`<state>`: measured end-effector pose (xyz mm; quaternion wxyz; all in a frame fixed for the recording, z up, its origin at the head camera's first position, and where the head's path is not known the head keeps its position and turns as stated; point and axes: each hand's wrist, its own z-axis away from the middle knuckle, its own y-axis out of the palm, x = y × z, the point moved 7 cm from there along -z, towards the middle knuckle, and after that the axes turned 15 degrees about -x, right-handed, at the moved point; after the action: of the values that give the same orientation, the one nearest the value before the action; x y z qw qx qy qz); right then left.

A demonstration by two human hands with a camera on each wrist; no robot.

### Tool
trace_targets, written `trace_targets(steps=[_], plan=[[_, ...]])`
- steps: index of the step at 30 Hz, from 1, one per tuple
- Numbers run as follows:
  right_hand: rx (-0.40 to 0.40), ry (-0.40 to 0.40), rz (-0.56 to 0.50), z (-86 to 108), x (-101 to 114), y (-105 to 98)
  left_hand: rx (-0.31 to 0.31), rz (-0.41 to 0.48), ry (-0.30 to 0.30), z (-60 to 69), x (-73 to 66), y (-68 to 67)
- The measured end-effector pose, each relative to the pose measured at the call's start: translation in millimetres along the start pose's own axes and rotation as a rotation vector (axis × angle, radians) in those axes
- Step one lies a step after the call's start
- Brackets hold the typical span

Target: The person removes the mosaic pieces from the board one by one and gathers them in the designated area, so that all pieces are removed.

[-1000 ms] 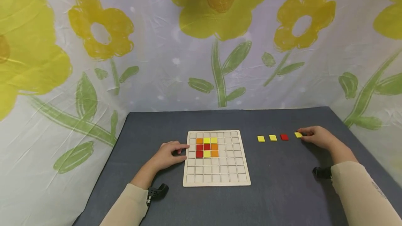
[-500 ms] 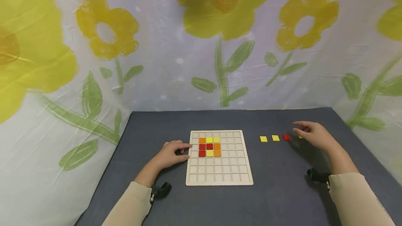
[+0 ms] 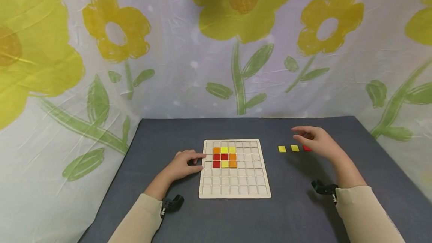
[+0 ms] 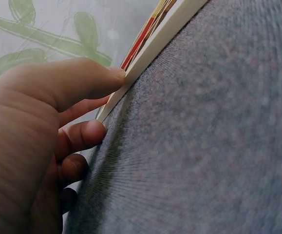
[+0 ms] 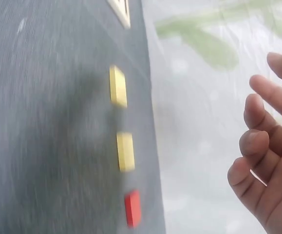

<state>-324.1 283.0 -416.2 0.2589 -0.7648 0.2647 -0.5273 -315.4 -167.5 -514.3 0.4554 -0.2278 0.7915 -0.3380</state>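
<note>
The grid board (image 3: 249,189) lies flat on the dark tabletop (image 3: 219,220) between the two hands, right up against the left one and well apart from the right. The left hand (image 3: 183,165) touches the board's left edge with thumb and forefinger, its fingers extended rather than wrapped around it, and the other fingers bend loosely beneath. In the upper left part of the board sits a block of nine coloured tiles (image 3: 224,157), three by three, in orange, yellow and red. The right hand (image 3: 315,140) hangs above the table to the right of the board, fingers loosely bent and parted, with nothing visible in its grasp. Just beside and below it a row of loose tiles lies on the cloth: a yellow tile (image 3: 282,149) nearest the board, a second yellow tile (image 3: 295,148), then a red tile (image 5: 133,208), partly covered by the hand in the head view.
</note>
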Motion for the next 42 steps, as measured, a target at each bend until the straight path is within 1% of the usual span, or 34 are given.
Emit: trace_targets(steps=[5,8,14,15,18,21,22,27,35,42], plan=[[0.022,-0.049,-0.072,-11.4,20,28,-0.010,-0.007,-0.003,-0.2,0.1,-2.7],[0.041,-0.070,-0.098,-16.6,32,42,-0.012,0.000,0.006,-0.5,-1.5,-3.0],[0.083,-0.079,-0.128,-25.0,50,64,-0.024,0.022,0.024,0.3,-3.9,-2.1],[0.090,-0.080,-0.137,-24.4,58,66,-0.025,0.021,0.021,0.3,-3.6,-1.8],[0.108,-0.080,-0.161,-27.0,66,76,-0.023,0.010,0.012,-0.1,-2.7,-1.2],[0.130,-0.066,-0.184,-29.9,71,87,-0.018,0.005,0.006,-0.7,-2.0,-0.9],[0.135,-0.065,-0.188,-32.5,67,93,-0.017,0.006,0.007,-0.6,-2.3,-1.1],[0.171,-0.072,-0.192,-36.2,76,109,-0.019,0.008,0.024,0.2,-1.7,0.0],[0.264,-0.097,-0.186,-43.6,87,131,-0.020,0.009,0.015,1.0,-1.2,1.2],[0.324,-0.112,-0.156,-50.4,95,151,-0.025,0.010,0.018,0.7,-2.5,-0.1]])
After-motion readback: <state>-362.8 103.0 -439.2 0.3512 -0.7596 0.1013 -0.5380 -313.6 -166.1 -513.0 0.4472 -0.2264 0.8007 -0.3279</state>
